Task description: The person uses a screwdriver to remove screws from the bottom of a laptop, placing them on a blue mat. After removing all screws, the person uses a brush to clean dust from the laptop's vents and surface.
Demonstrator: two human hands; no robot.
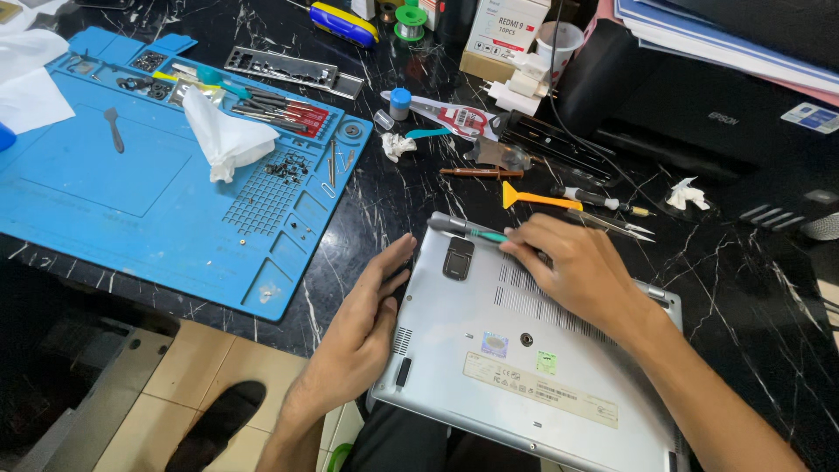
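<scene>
Laptop (524, 350), silver and turned underside up, lies on the dark marble surface (752, 297) right in front of the person, its long axis running from upper left to lower right. The left hand (363, 323) rests flat and open against its left edge, holding nothing. The right hand (572, 267) is clamped on a teal-handled screwdriver (468, 230), which lies along the far edge pointing left. The right hand is nearer that edge. A blue repair mat (131, 175) sits well left.

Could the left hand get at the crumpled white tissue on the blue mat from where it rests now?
Probably yes. The left hand rests on the laptop's edge, holding nothing; the tissue lies uncovered on the blue mat ahead-left, with only flat mat between.
</scene>
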